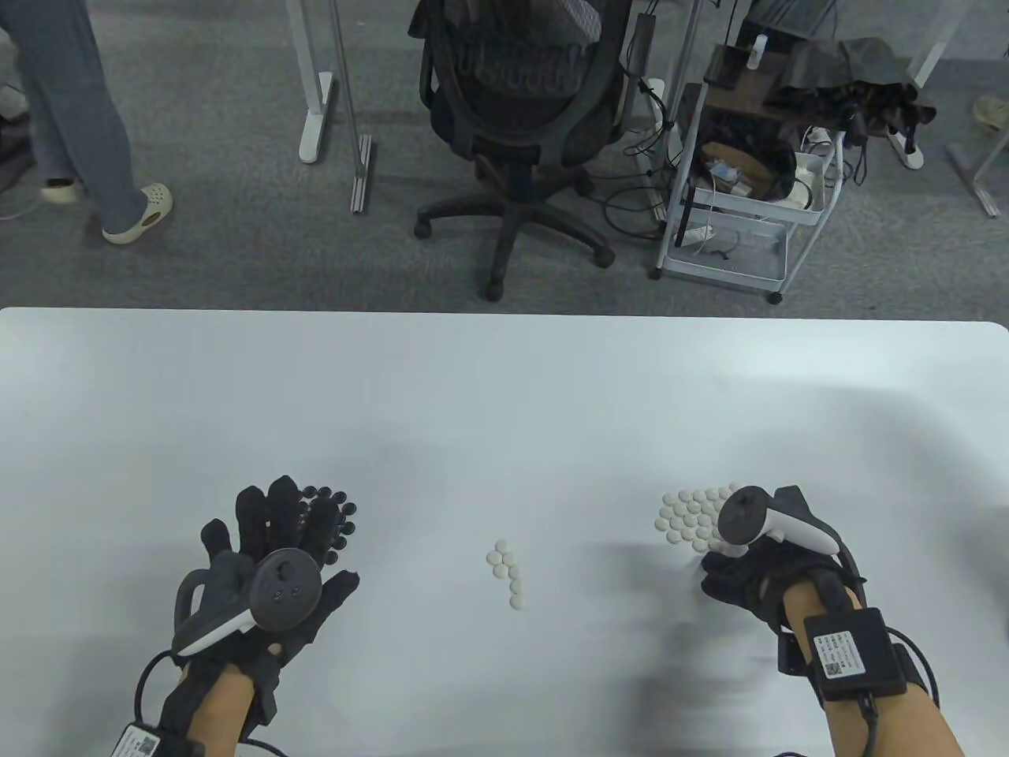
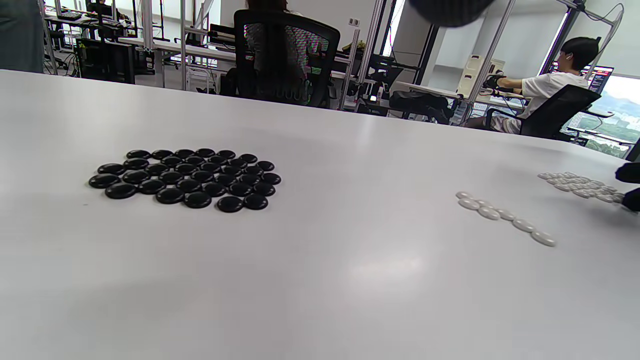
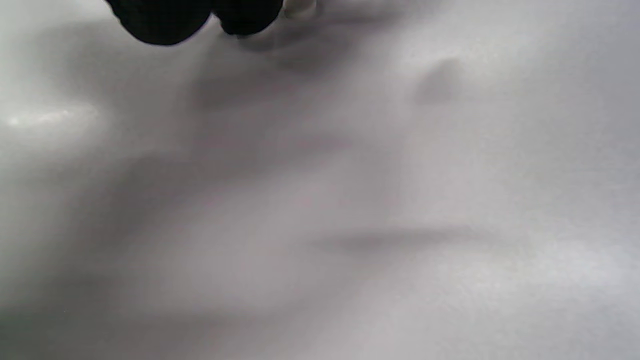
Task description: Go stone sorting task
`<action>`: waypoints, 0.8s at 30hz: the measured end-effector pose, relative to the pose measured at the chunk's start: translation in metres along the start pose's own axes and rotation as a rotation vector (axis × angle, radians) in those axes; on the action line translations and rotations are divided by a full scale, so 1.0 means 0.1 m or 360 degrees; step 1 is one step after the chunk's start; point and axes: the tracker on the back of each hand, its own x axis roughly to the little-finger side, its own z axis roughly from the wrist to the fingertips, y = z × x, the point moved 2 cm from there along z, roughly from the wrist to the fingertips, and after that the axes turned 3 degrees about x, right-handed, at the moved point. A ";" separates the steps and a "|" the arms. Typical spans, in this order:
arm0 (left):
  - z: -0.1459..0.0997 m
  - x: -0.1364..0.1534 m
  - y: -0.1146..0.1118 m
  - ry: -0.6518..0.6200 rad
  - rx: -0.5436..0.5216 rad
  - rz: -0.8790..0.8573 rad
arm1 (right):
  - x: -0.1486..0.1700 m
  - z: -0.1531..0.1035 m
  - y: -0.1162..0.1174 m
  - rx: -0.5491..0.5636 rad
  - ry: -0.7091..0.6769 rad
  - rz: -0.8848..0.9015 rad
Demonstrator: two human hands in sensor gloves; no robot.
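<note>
Left hand [image 1: 268,568]: fingers spread and straight above the black stones [image 2: 186,178], holding nothing. Right hand [image 1: 749,572]: fingers curled down at the near edge of the white pile [image 1: 694,516]; whether they pinch a stone cannot be told. A short row of white stones [image 1: 507,569] lies between the piles on the white table [image 1: 504,378].

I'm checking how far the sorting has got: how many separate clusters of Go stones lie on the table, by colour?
Black: 1, the black stone cluster by the left hand.
White: 2, the small white cluster in the middle and the large white cluster by the right hand.
Total: 3 clusters.
</note>
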 end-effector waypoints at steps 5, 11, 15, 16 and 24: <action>-0.01 0.00 0.01 -0.0008 -0.0014 -0.0013 | -0.05 -0.01 -0.11 0.0004 -0.0006 0.0090; -0.02 0.00 0.00 -0.0008 -0.0017 -0.0017 | -0.57 -0.17 -0.38 0.0119 -0.0296 0.0137; -0.01 0.00 0.00 -0.0005 -0.0010 -0.0008 | -1.11 -0.16 -0.36 0.0067 -0.0483 0.0057; -0.01 0.01 0.00 -0.0004 -0.0008 -0.0009 | -1.26 -0.15 -0.33 0.0040 -0.0524 0.0026; -0.02 0.00 0.00 -0.0003 -0.0010 -0.0014 | -2.26 0.14 -0.13 -0.0083 -0.0731 -0.0106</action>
